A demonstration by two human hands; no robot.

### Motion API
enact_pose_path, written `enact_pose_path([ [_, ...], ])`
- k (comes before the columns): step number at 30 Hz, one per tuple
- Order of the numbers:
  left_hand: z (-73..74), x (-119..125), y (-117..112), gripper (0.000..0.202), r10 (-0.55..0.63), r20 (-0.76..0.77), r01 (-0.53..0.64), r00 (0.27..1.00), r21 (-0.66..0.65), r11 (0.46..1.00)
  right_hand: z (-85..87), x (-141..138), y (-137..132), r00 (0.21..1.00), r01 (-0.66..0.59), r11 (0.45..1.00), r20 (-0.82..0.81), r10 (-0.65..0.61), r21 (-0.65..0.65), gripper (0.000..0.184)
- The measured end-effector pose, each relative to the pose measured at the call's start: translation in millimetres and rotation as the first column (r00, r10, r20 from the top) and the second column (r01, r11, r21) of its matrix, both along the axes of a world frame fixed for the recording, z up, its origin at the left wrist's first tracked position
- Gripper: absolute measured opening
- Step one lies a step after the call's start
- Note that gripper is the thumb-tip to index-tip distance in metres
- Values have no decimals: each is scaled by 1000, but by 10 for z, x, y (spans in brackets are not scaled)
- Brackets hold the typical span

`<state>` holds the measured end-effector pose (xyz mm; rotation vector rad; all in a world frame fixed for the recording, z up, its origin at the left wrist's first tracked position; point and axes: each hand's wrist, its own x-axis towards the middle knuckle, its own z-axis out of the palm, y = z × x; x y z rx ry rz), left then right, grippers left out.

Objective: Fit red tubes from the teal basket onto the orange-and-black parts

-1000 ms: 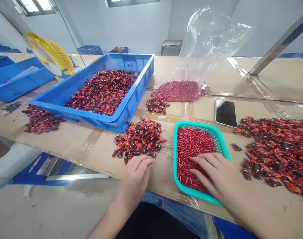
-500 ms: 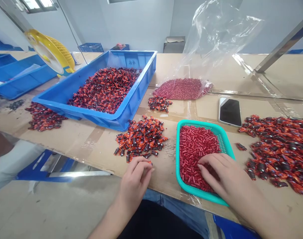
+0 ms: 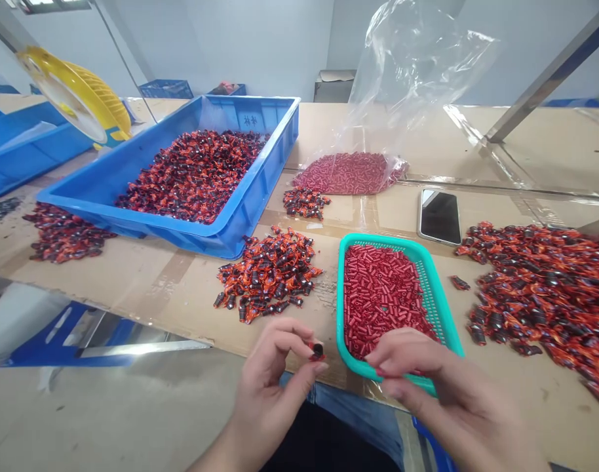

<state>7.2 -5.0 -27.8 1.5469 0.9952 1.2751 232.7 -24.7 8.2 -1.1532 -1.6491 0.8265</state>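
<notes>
Between the thumb and fingertips of my left hand (image 3: 280, 373) is a small black-and-red piece (image 3: 318, 351), its dark round end facing right. My right hand (image 3: 427, 373) pinches a small red tube (image 3: 380, 372), mostly hidden by the fingers, over the near edge of a green basket (image 3: 339, 308). Loose red tubes (image 3: 383, 288) fill that basket. Just beyond my left hand lies a pile of orange-and-black pieces (image 3: 270, 272). A larger pile of the same pieces (image 3: 540, 288) spreads out right of the basket.
A blue crate (image 3: 231, 229) holding many orange-and-black pieces stands at the back left, near a yellow fan (image 3: 78, 95). Behind the basket sit a clear bag (image 3: 351, 174) of red tubes and a phone (image 3: 440, 216). A person's leg (image 3: 24, 321) shows at the left edge.
My right hand has drawn back from among the tubes towards me, now pinching one. My left hand has turned so the black end of its piece shows. The view has shifted slightly.
</notes>
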Motion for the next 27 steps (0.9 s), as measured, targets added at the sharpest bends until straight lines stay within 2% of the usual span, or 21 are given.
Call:
enact_pose_path([
  [2,41,37,-31,24,-3,40,2,999,29,1000,19,-117,15,998,-53,995,-42,56,85,4],
  [5,102,74,-73,30,-4,51,-2,999,119,993,28,-229,30,997,-56,987,-45,63,153,7],
  [12,222,88,-108,31,-3,-10,5,1000,271,962,54,-295,6,997,-72,978,-6,75,195,9],
  [17,248,110,-97,32,-8,-103,46,995,366,930,58,-322,7,996,-79,975,55,69,210,12],
  [19,233,104,-98,32,10,-149,55,989,424,904,61,-324,-14,996,-82,985,52,75,153,15],
  [22,208,47,-117,24,52,-237,69,970,474,878,83,-308,-46,995,-97,992,-14,96,-86,19],
  [25,222,-43,-161,13,67,-360,139,931,517,845,114,-274,-51,975,-219,926,-96,198,-306,29],
  [27,250,-77,-209,17,45,-405,185,913,510,840,124,-254,-41,942,-335,873,-159,297,-354,20],
])
